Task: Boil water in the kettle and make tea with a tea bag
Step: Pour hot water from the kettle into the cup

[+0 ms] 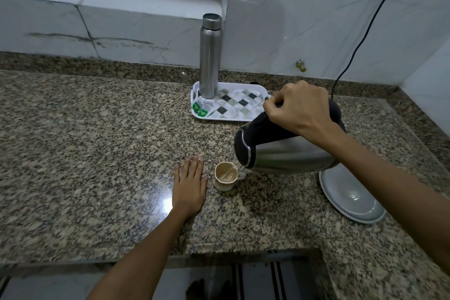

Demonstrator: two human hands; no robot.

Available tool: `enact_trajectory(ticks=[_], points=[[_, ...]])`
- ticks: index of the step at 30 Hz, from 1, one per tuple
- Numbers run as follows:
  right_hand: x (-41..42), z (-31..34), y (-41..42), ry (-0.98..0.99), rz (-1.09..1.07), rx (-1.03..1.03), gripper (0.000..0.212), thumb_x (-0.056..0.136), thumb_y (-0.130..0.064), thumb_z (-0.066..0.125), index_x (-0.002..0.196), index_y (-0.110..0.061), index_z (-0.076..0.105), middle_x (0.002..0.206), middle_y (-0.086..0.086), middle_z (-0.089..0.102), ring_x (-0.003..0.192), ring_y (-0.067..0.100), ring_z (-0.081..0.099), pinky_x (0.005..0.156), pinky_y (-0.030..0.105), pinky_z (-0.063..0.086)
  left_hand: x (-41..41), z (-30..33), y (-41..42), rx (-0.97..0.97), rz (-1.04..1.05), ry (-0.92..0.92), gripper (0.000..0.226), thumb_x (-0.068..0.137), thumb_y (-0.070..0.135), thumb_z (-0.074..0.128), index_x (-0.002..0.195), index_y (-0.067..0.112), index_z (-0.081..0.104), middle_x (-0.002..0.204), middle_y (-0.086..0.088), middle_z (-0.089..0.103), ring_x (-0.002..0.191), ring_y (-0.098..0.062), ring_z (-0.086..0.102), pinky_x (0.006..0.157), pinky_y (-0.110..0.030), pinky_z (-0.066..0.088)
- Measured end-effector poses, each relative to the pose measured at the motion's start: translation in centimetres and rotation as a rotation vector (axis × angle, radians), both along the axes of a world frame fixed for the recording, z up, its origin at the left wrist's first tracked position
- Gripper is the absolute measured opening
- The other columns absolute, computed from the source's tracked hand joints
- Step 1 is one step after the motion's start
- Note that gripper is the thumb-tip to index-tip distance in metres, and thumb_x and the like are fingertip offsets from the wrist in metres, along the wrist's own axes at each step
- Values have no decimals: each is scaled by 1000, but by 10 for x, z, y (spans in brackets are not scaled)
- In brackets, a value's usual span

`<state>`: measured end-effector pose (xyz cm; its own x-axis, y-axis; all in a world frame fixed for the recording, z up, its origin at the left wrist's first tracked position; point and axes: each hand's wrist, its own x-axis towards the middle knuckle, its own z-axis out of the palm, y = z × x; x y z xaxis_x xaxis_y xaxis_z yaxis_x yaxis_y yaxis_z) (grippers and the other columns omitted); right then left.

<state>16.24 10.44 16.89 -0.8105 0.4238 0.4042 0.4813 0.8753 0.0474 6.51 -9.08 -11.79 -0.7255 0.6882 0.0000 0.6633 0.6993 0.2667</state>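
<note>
Right hand (300,109) clenched on the black handle of the kettle (287,151), forearm reaching in from the right edge, kettle tipped spout-down toward the left. A thin stream runs from the spout into the cup (225,175), which stands on the surface (97,153) just under the spout and holds pale brown liquid. Left hand (190,184) released, palm flat on the surface just left of the cup, fingers spread, not touching it. Kettle base (350,195), grey, sits right of the cup. White tray (243,118) with a checked pattern behind, carrying a steel bottle (209,56) and 2 tea bags (200,109) with green tags; print unreadable. Speckled granite surface, marble-look wall, black cord (365,29) hanging down it.
</note>
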Motion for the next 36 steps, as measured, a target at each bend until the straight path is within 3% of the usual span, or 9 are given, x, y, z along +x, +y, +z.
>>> enact_trajectory(ticks=[17,29,36], points=[[-4,5,-4,-7,20,15,38,72,-34,41,42,-11,43,37,-2,31,37,15,27,47,20,16,1,3,0,16,-4,-18,56,101,42,11,151,21,-4,159,2,-10,141,-13,-21,117,-41,-15],[-7,12,-6,-4,43,11,39,72,-33,43,40,-11,38,37,-1,29,36,17,26,47,21,24,-1,1,0,13,2,-14,56,101,43,9,151,21,-2,159,2,-7,144,-14,-16,115,-39,-18],[-9,13,-4,-7,30,12,40,77,-30,53,45,-6,55,37,-1,30,37,17,27,47,20,24,-2,-2,0,21,1,2,56,101,43,9,151,21,-1,159,2,-6,139,-10,-23,114,-38,-20]])
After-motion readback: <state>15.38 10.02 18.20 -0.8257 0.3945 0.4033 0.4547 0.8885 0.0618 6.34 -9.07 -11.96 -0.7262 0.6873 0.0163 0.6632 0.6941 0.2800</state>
